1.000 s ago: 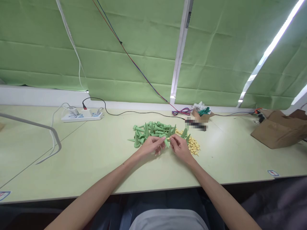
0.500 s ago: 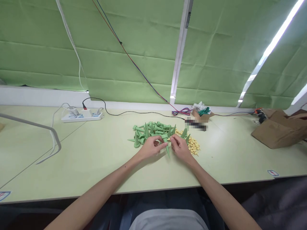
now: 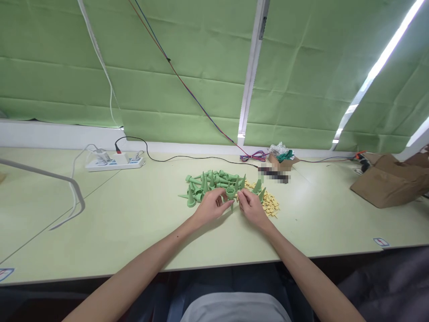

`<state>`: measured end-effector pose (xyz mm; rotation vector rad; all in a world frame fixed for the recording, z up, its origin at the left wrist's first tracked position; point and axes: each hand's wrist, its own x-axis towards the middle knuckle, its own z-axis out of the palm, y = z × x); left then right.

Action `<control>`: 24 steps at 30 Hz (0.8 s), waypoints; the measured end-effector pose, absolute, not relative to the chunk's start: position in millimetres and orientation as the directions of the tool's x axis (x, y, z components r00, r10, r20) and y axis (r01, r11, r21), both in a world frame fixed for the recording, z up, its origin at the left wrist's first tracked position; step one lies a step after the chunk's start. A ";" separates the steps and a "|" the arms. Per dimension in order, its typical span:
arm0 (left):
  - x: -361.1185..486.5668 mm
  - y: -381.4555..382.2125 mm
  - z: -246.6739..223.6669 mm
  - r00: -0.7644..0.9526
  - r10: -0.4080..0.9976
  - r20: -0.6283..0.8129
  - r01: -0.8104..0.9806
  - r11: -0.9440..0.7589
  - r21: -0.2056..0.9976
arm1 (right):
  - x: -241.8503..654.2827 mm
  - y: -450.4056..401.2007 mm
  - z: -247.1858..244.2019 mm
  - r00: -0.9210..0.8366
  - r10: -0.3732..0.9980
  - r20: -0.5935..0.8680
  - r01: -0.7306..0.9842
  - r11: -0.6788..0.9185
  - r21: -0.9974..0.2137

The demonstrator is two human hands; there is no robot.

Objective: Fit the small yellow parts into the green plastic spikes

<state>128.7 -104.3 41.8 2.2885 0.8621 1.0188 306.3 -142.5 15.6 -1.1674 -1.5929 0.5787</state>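
Note:
Between thumb and fingers, my left hand grips a green plastic watering spike, its round threaded opening turned up toward me and its point downward. My right hand, fingers pinched, holds a small yellow plastic piece against the spike's side. Just behind my hands lies a heap of similar green spikes, some standing on their caps with points up. A pile of small yellow pieces spreads beside my right hand, with a couple of green spikes upright at its edge.
A white power strip lies at the back left, a black cable running from it. At the back right stand a small open cardboard box and, farther right, a brown paper bag. A grey metal bar crosses the left side.
The green spike in my left hand has tilted, so its open end now faces me. Both hands stay in nearly the same place, and the yellow piece remains at the spike's side.

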 end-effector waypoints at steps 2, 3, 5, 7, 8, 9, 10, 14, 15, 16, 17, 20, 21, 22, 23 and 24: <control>129.2 -105.7 44.0 0.505 0.736 0.450 0.352 -0.652 0.671 | 305.2 -143.1 16.5 0.009 0.892 0.452 0.383 0.415 -0.826; 129.3 -106.3 45.3 0.495 0.751 0.437 0.353 -0.633 0.689 | 304.8 -143.3 16.9 0.011 0.892 0.452 0.377 0.415 -0.828; 129.1 -106.8 47.3 0.487 0.782 0.389 0.336 -0.579 0.742 | 304.1 -143.7 17.6 0.018 0.892 0.452 0.368 0.415 -0.832; 128.7 -105.7 47.7 0.523 0.799 0.297 0.277 -0.489 0.827 | 303.8 -143.6 17.5 0.027 0.891 0.453 0.356 0.415 -0.837; 128.6 -104.5 47.1 0.554 0.796 0.243 0.234 -0.429 0.873 | 303.9 -143.4 17.2 0.036 0.889 0.456 0.347 0.416 -0.840; 128.5 -103.0 46.2 0.590 0.785 0.189 0.187 -0.360 0.914 | 304.0 -143.2 16.9 0.047 0.887 0.459 0.337 0.419 -0.843; 128.6 -101.1 45.0 0.619 0.772 0.144 0.145 -0.293 0.945 | 304.1 -143.1 16.6 0.058 0.884 0.464 0.327 0.423 -0.845; 129.7 -94.2 40.9 0.640 0.767 0.032 0.060 -0.092 0.994 | 304.0 -144.6 17.9 0.063 0.875 0.481 0.314 0.440 -0.841; 129.8 -93.3 40.5 0.650 0.760 0.001 0.058 -0.051 0.997 | 303.9 -145.5 18.7 0.053 0.873 0.485 0.325 0.444 -0.835; 129.8 -92.9 40.3 0.661 0.750 -0.029 0.060 -0.015 0.998 | 303.7 -146.3 19.6 0.038 0.871 0.489 0.342 0.449 -0.825; 129.6 -92.8 40.3 0.671 0.740 -0.054 0.064 0.014 0.998 | 303.6 -147.1 20.5 0.021 0.869 0.494 0.363 0.454 -0.814; 128.5 -93.7 40.5 0.682 0.726 -0.090 0.074 0.054 0.996 | 303.7 -148.4 21.4 -0.014 0.865 0.502 0.407 0.463 -0.787; 128.1 -93.9 40.5 0.683 0.724 -0.093 0.076 0.057 0.996 | 304.0 -148.4 21.1 -0.017 0.866 0.500 0.411 0.462 -0.786; 127.7 -93.9 40.3 0.686 0.721 -0.096 0.078 0.058 0.995 | 304.3 -148.2 20.6 -0.017 0.868 0.497 0.411 0.459 -0.788; 127.4 -93.8 40.2 0.691 0.716 -0.099 0.079 0.061 0.995 | 304.7 -147.8 19.9 -0.014 0.870 0.494 0.409 0.455 -0.791; 127.1 -93.7 39.9 0.697 0.710 -0.103 0.081 0.065 0.995 | 305.1 -147.3 19.1 -0.011 0.871 0.491 0.407 0.453 -0.793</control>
